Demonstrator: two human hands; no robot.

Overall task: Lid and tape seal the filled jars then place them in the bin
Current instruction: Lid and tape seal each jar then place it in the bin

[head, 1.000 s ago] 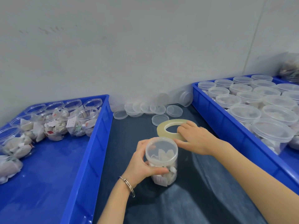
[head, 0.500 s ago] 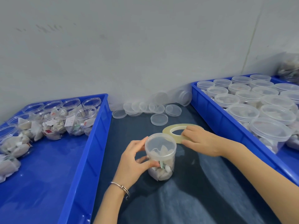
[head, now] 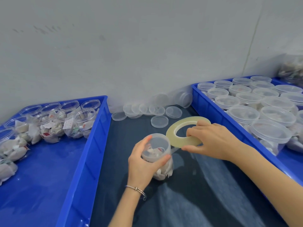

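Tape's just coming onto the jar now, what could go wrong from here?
1. The left hand grips the jar from one side only; pulling the tape roll could tip it.
2. The right hand holds the roll tilted, so the strip may wrinkle.
3. The loose lid sits close behind.

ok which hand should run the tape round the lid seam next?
Right hand: it already holds the yellowish tape roll, and a strip seems to reach the clear lidded jar. The left hand grips the jar and is better placed to turn it.
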